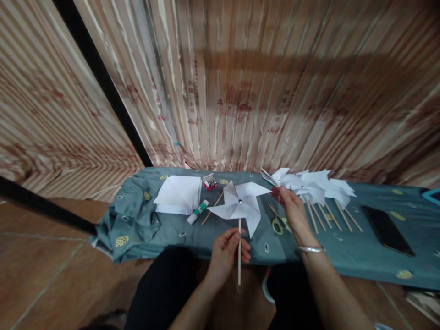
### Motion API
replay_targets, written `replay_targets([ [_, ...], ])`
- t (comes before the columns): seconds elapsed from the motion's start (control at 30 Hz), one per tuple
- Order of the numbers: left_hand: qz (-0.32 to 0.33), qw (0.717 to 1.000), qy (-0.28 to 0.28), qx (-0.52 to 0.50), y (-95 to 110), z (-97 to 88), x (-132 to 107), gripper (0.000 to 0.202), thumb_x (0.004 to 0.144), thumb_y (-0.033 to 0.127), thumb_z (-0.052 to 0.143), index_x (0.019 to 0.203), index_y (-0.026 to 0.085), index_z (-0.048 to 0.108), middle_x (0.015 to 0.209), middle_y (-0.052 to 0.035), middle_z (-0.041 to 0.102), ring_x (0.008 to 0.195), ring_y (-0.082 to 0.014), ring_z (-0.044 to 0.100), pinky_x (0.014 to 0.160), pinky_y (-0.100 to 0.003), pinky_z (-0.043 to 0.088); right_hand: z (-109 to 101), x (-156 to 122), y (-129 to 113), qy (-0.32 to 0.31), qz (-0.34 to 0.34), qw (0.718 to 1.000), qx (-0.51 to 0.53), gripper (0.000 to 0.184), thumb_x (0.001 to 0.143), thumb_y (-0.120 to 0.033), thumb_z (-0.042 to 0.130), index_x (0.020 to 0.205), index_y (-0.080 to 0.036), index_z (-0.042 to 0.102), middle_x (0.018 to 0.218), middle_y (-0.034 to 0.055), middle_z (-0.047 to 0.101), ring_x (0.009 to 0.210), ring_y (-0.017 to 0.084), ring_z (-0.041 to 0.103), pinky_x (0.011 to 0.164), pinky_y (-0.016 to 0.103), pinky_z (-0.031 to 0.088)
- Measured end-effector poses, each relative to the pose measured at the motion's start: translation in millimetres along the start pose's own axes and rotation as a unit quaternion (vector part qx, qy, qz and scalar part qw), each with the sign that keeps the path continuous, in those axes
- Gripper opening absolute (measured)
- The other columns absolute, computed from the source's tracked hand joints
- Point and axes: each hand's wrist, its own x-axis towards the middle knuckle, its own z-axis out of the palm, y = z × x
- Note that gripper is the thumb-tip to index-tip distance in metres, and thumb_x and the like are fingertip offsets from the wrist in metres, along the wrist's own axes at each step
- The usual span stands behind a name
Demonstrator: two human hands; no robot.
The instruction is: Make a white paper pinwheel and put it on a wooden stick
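Note:
My left hand [227,251] is closed around the wooden stick [239,256] of a white paper pinwheel [240,205], holding it upright over the table's near edge. A silver pin marks the pinwheel's centre. My right hand [291,207], with a silver bangle on its wrist, pinches the tip of the pinwheel's right blade. Just beyond that hand lies a row of several finished white pinwheels [314,185] with their sticks pointing toward me.
A teal patterned cloth [137,220] covers the low table. On it lie a stack of white paper squares [178,195], a glue stick [197,212], a small box of pins [209,182], yellow-handled scissors [277,222] and a black phone [387,229]. Striped curtains hang behind.

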Motion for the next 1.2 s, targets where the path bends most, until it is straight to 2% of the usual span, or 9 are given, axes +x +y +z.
replay_targets([
  [0.07,0.008,1.0,-0.001,0.006,7,6.3,12,0.056,0.056,0.053,0.077,0.088,0.01,0.063,0.055,-0.0004,0.064,0.041,-0.0103,0.056,0.041,-0.022,0.046,-1,-1,5,0.03,0.016,0.999,0.035,0.046,0.066,-0.063,0.069,0.078,-0.019,0.071,0.074,0.0038,0.073,0.075,0.02,0.069,0.088,0.039,0.05],
  [0.17,0.015,1.0,-0.003,0.015,16,15.0,31,0.055,0.054,0.053,0.077,0.085,0.01,0.063,0.054,-0.001,0.064,0.04,-0.0107,0.056,0.042,-0.023,0.046,3,-4,11,0.041,0.037,0.997,0.055,0.047,0.064,-0.063,0.071,0.078,-0.019,0.071,0.072,0.0034,0.074,0.073,0.02,0.07,0.088,0.039,0.051],
  [0.33,0.022,1.0,0.01,0.015,19,20.0,57,0.052,0.054,0.048,0.079,0.086,0.009,0.065,0.057,-0.0027,0.066,0.046,-0.012,0.059,0.046,-0.023,0.048,13,-12,22,0.017,0.057,0.997,0.049,0.046,0.068,-0.062,0.069,0.084,-0.019,0.071,0.083,0.0063,0.075,0.082,0.022,0.07,0.092,0.042,0.05],
  [0.57,0.016,0.999,0.027,0.005,10,12.8,71,0.046,0.055,0.043,0.081,0.085,0.01,0.07,0.064,-0.0057,0.069,0.054,-0.0133,0.063,0.055,-0.025,0.052,14,-14,29,-0.021,0.034,0.999,-0.015,0.045,0.074,-0.062,0.062,0.084,-0.019,0.07,0.084,0.0077,0.074,0.086,0.025,0.067,0.091,0.044,0.048],
  [0.77,0.02,1.0,0.021,-0.002,12,14.5,78,0.045,0.052,0.043,0.084,0.081,0.011,0.072,0.064,-0.0059,0.07,0.055,-0.0137,0.062,0.058,-0.026,0.051,20,-30,19,-0.076,0.001,0.991,-0.114,0.042,0.083,-0.058,0.053,0.089,-0.02,0.068,0.09,0.0065,0.071,0.088,0.024,0.064,0.084,0.036,0.047],
  [0.83,0.029,0.999,0.023,-0.006,15,14.3,81,0.043,0.052,0.042,0.084,0.081,0.012,0.072,0.065,-0.0058,0.07,0.058,-0.0145,0.063,0.061,-0.027,0.052,22,-38,14,-0.103,-0.009,0.984,-0.146,0.042,0.085,-0.057,0.05,0.085,-0.02,0.068,0.084,0.0059,0.07,0.084,0.023,0.063,0.079,0.034,0.047],
  [0.93,0.063,0.998,0.029,0.003,19,12.6,84,0.039,0.056,0.041,0.082,0.081,0.013,0.073,0.064,-0.0051,0.07,0.06,-0.0139,0.063,0.064,-0.026,0.05,25,-50,8,-0.182,-0.015,0.967,-0.177,0.044,0.088,-0.056,0.046,0.074,-0.019,0.067,0.072,0.0041,0.066,0.073,0.021,0.061,0.071,0.032,0.046],
  [1.07,0.107,0.993,0.039,0.038,25,10.3,86,0.032,0.062,0.038,0.078,0.082,0.014,0.074,0.066,-0.0049,0.071,0.063,-0.0139,0.062,0.067,-0.025,0.048,35,-62,7,-0.263,-0.018,0.948,-0.18,0.035,0.086,-0.051,0.053,0.08,-0.019,0.068,0.077,0.0036,0.069,0.076,0.021,0.063,0.072,0.031,0.046],
  [1.2,0.119,0.99,0.049,0.06,27,9.0,88,0.031,0.063,0.038,0.076,0.083,0.014,0.074,0.066,-0.0046,0.07,0.064,-0.0148,0.062,0.068,-0.027,0.049,46,-68,10,-0.273,-0.014,0.947,-0.168,0.023,0.083,-0.042,0.059,0.077,-0.021,0.068,0.076,0.0018,0.07,0.075,0.02,0.064,0.071,0.031,0.047],
])
